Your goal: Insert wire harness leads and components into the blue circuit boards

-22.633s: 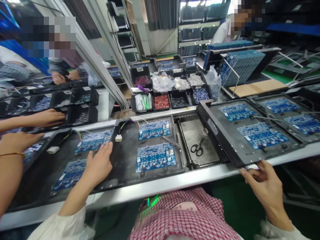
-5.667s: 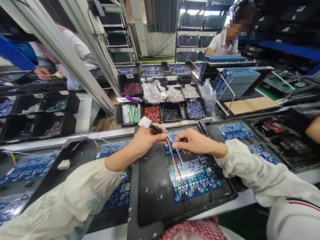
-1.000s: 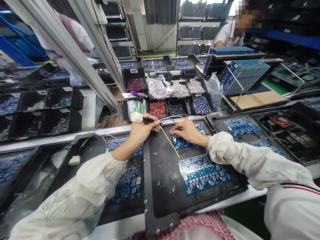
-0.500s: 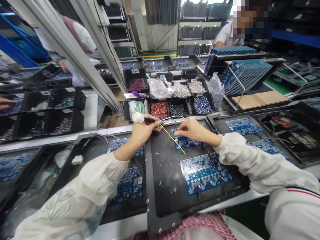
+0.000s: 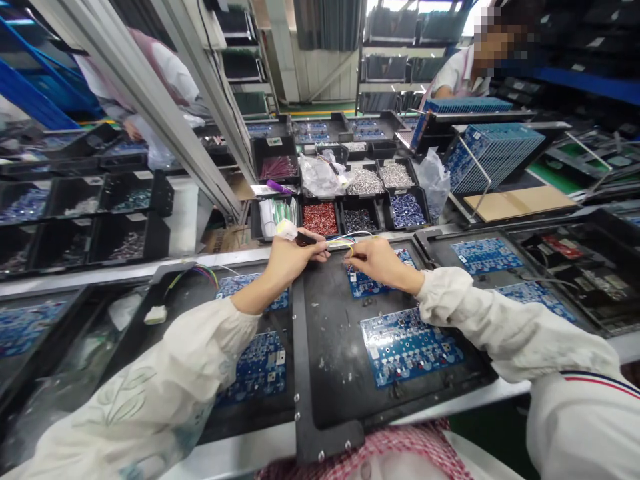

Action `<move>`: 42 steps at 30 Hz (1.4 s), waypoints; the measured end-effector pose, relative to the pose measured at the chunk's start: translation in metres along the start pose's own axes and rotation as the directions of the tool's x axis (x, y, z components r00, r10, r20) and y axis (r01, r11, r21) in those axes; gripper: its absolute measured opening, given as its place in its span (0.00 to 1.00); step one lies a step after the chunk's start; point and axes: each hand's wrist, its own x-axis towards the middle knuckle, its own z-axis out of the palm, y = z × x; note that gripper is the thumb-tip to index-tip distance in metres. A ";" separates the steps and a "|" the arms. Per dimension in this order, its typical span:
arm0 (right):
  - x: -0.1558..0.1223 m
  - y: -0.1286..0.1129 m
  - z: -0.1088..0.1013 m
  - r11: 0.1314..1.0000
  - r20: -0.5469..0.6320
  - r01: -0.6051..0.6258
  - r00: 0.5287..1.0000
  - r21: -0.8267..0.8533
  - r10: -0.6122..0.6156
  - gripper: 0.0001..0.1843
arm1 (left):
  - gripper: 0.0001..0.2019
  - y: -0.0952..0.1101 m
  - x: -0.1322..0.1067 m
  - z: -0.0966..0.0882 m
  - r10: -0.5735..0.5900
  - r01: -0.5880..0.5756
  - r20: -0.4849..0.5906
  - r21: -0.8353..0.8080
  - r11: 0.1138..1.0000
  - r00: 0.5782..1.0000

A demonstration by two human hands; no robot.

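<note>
Pinched in the fingers of my left hand [image 5: 296,259] is a wire harness with a white connector [image 5: 287,230] at its end. Its colored wires [image 5: 345,238] stretch across toward my right hand [image 5: 376,262]. The right fingertips are closed on the wires, a yellow one among them, just above the back circuit board [image 5: 363,283]. That blue board is partly hidden under the right hand. In front of it on the black tray [image 5: 330,373] lies a second blue circuit board [image 5: 413,347].
Bins of red parts [image 5: 320,219], black parts [image 5: 359,219] and blue parts [image 5: 409,210] stand behind the tray. At left, another harness connector [image 5: 155,315] lies beside more boards [image 5: 260,367]. A rack of boards [image 5: 493,160] stands back right. Two people are beyond the bench.
The yellow wire, earlier hanging loose toward the front board, is now drawn up between my hands at the right fingertips. My left hand has shifted slightly right.
</note>
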 end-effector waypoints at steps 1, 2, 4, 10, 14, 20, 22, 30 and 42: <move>-0.001 0.000 0.000 1.000 -0.001 0.005 1.000 0.001 -0.005 0.03 | 0.11 0.000 0.000 0.000 0.001 -0.001 0.000 0.002 1.000 1.000; -0.001 0.000 0.000 1.000 -0.002 0.009 1.000 0.002 -0.009 0.03 | 0.10 0.001 0.000 0.000 0.003 -0.003 0.001 0.007 1.000 1.000; -0.002 0.000 0.001 1.000 -0.005 0.017 1.000 -0.003 -0.017 0.03 | 0.10 0.001 0.000 0.001 0.005 -0.005 0.004 0.017 1.000 1.000; -0.002 0.002 0.005 0.999 -0.015 0.031 0.999 -0.027 -0.032 0.04 | 0.11 -0.001 0.001 0.000 0.005 -0.005 0.005 0.021 1.000 1.000; -0.001 0.004 0.006 0.999 -0.014 0.034 0.999 -0.034 -0.035 0.04 | 0.11 -0.003 0.001 -0.001 0.000 -0.001 0.004 0.022 1.000 1.000; -0.011 -0.009 -0.010 0.993 0.167 -0.098 0.982 0.063 0.087 0.07 | 0.11 -0.005 0.002 -0.001 0.006 -0.006 -0.011 0.020 1.000 1.000; -0.016 -0.016 -0.014 0.961 0.383 -0.154 0.922 0.228 0.057 0.11 | 0.12 -0.006 0.002 -0.001 0.012 -0.012 -0.021 0.010 1.000 1.000; 0.007 -0.004 0.002 0.995 -0.015 -0.059 0.998 0.085 0.061 0.02 | 0.08 -0.008 0.005 0.000 0.016 -0.016 0.009 0.083 0.996 1.000; 0.006 0.006 0.009 0.999 -0.039 0.042 0.998 -0.004 -0.042 0.02 | 0.07 -0.008 0.005 -0.001 0.015 -0.018 0.024 0.123 0.992 1.000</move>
